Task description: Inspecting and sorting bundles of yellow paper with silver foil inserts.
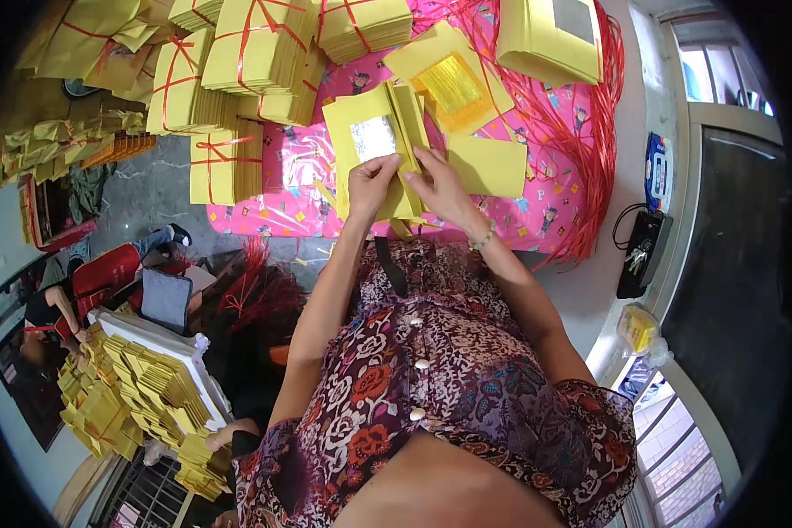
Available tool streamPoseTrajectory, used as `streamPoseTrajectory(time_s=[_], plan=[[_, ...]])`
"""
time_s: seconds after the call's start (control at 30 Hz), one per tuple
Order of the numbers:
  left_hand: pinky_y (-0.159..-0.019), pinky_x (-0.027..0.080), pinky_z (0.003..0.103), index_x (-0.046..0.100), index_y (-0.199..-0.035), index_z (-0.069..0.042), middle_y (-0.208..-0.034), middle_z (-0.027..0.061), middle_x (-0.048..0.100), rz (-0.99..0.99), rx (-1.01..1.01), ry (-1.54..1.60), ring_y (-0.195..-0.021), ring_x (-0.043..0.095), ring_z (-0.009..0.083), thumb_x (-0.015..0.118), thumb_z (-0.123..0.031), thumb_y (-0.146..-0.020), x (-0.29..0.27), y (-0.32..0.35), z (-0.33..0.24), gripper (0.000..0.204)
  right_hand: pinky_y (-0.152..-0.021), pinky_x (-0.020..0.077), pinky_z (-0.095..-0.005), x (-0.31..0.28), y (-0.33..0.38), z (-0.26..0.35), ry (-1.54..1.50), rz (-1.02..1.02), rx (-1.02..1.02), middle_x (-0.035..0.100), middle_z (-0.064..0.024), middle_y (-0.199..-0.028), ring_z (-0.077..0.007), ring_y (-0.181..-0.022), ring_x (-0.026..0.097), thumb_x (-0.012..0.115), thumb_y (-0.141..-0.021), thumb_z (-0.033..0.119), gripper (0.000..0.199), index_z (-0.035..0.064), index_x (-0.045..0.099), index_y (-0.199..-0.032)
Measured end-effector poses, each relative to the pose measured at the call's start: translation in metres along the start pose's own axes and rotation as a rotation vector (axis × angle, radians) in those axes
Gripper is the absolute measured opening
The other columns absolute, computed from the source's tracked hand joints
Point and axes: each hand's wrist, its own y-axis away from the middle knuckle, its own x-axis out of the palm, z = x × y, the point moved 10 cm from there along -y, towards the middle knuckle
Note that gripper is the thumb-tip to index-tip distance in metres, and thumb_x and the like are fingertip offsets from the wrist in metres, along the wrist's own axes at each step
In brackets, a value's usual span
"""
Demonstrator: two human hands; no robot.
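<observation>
In front of me a stack of yellow paper sheets (343, 141) stands partly fanned at its right side, its top sheet bearing a silver foil square (374, 138). My left hand (372, 183) is closed, thumb and fingers pinched at the stack's near edge, just below the foil. Against the right side of the same stack rests my right hand (443, 187), fingers curled round the raised sheets. Whether each hand grips one sheet or several is hidden. A plain yellow sheet pile (493, 167) lies right of my right hand, and a sheet with a gold foil patch (451, 85) lies beyond it.
Bundles of yellow paper tied with red ribbon (260, 44) are piled at the far left of the pink table cover (295, 176). Long red ribbons (590, 176) hang over the right edge. Another person's arm (62, 308) reaches toward a paper-covered table (207, 387) at lower left.
</observation>
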Motion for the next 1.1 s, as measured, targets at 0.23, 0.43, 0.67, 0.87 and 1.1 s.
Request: streamPoseTrajectory(time_s=[0.23,0.43,0.67,0.87,1.1], plan=[[-0.060,0.046,0.019,0.072,-0.093,-0.001,-0.078,-0.0006,0.067,-0.008,-0.004,-0.029,-0.066,0.055,0.0038,0.070,-0.019,-0.086,-0.0001,0.0013,-0.0014,0.019,-0.094,0.0423,-0.0388,0.0005,-0.0003,-0.0031,0.019,-0.006,0.001,0.052,-0.0239,-0.120,-0.0363,-0.112,0.052,0.060,-0.086,0.020,0.050,-0.0080,0.045,-0.125],[-0.060,0.046,0.020,0.073,-0.091,-0.001,-0.077,-0.0003,0.067,-0.014,0.000,-0.024,-0.065,0.056,0.0043,0.070,-0.018,-0.085,0.0015,0.0033,-0.0056,0.018,-0.095,0.0419,-0.0393,-0.0013,0.0002,0.0024,0.050,-0.011,-0.030,0.052,-0.0239,-0.121,-0.0365,-0.112,0.052,0.059,-0.087,0.020,0.049,-0.0078,0.046,-0.125],[-0.059,0.045,0.019,0.073,-0.090,-0.002,-0.076,-0.0008,0.067,-0.020,-0.010,-0.033,-0.064,0.055,0.0039,0.071,-0.018,-0.085,0.0002,0.0018,-0.0041,0.017,-0.095,0.0423,-0.0388,-0.0015,0.0004,-0.0022,0.042,-0.005,-0.011,0.052,-0.0239,-0.121,-0.0359,-0.113,0.052,0.059,-0.086,0.020,0.050,-0.0073,0.045,-0.126],[-0.059,0.045,0.020,0.073,-0.088,-0.001,-0.075,-0.0001,0.067,-0.025,0.003,-0.057,-0.064,0.055,0.0041,0.072,-0.018,-0.084,-0.0019,0.0018,-0.0049,0.018,-0.094,0.0427,-0.0383,-0.0006,0.0000,0.0054,0.081,0.014,-0.042,0.052,-0.0239,-0.120,-0.0360,-0.111,0.052,0.060,-0.085,0.020,0.051,-0.0086,0.045,-0.125],[-0.061,0.047,0.019,0.071,-0.090,-0.001,-0.078,0.0004,0.067,0.001,-0.014,-0.039,-0.066,0.057,0.0046,0.073,-0.017,-0.083,0.0010,0.0019,-0.0058,0.018,-0.092,0.0444,-0.0368,-0.0017,0.0001,-0.0006,0.099,-0.004,-0.059,0.054,-0.0217,-0.117,-0.0334,-0.109,0.055,0.060,-0.087,0.017,0.049,-0.0062,0.045,-0.127]])
